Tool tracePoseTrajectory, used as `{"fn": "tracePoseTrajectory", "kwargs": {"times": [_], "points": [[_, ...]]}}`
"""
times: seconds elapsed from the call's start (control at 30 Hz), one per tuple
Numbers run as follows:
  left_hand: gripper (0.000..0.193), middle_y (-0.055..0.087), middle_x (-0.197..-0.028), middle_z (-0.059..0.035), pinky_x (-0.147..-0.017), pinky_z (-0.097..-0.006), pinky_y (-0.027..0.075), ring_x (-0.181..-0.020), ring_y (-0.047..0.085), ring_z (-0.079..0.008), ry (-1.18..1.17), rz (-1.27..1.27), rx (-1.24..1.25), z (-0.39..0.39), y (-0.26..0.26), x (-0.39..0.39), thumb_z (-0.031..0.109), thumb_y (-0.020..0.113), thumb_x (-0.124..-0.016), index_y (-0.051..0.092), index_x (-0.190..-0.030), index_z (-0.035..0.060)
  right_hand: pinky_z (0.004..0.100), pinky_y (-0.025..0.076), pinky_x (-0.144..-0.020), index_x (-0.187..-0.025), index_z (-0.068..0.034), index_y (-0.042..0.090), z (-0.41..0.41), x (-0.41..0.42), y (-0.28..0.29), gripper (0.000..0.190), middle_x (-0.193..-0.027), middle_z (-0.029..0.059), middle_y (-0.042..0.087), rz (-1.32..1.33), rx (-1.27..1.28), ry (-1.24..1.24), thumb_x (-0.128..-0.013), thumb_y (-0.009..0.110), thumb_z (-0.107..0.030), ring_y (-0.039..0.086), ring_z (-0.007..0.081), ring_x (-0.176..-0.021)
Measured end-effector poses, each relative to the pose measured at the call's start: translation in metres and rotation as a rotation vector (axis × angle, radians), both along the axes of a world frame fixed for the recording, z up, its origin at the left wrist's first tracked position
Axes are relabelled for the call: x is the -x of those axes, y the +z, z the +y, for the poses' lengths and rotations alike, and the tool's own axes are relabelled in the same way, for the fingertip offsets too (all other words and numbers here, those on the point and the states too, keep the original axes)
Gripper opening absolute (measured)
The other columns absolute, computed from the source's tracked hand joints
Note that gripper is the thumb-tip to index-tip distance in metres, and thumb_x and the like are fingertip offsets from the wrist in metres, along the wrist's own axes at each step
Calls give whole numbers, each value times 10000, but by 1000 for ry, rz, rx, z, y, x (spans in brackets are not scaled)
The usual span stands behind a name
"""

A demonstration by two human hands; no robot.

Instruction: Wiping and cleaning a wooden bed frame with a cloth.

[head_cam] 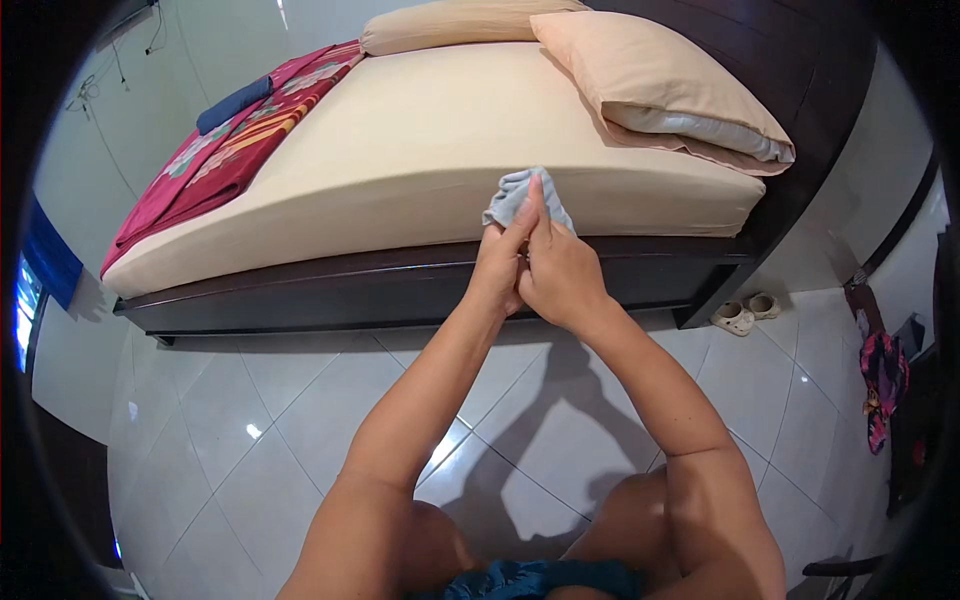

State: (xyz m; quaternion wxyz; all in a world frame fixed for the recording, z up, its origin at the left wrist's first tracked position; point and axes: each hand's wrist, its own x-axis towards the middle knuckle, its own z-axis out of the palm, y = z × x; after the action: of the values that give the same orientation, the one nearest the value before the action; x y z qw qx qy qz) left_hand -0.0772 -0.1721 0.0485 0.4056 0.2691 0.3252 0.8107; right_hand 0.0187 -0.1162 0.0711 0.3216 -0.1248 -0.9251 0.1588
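Note:
A small light grey-blue cloth (511, 193), bunched up, is gripped between my two hands, in front of the near side of the mattress. My left hand (501, 259) closes on it from the left with the thumb up. My right hand (562, 274) meets it from the right, its index finger stretched along the cloth; both hands touch. Behind them lies the mattress (435, 127) in a cream fitted sheet. What the fingers do on the far side of the cloth is hidden.
A cream pillow (667, 67) and a bolster (465, 26) lie on the bed. A red floral blanket (262, 142) with a folded blue cloth (234, 105) covers its left end. The dark wooden bed frame (360, 289) stands on white floor tiles. Clogs (733, 318) sit near the headboard.

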Motion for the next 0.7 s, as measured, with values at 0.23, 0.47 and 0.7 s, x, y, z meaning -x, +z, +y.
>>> {"fn": "tracePoseTrajectory", "kwargs": {"times": [0.23,0.47,0.7], "points": [[329,655,-1022,-69,-796,-363,528,-891,642,-187,258,15,181,-14,12,24,344,585,-986,588,-1143,55,422,484,-830,-1549,-57,213,7,-4,-6,860,-1050,122,671,256,-207,375,-835,673,-190,622,311,-932],[329,640,-1152,-100,-896,-416,531,-1046,640,-241,259,-58,43,-16,12,21,245,574,-1001,539,-1241,23,414,428,-969,-1386,-89,518,18,-2,-10,687,-1218,156,598,301,-34,131,-793,776,-320,547,327,-1135],[400,599,-1254,-117,-944,-395,497,-1124,601,-237,140,-90,65,-15,25,9,326,480,-1036,521,-1279,11,422,393,-1066,-1500,-56,325,31,-2,-9,958,-1425,206,437,164,296,209,-739,839,-330,458,371,-1306]]}}
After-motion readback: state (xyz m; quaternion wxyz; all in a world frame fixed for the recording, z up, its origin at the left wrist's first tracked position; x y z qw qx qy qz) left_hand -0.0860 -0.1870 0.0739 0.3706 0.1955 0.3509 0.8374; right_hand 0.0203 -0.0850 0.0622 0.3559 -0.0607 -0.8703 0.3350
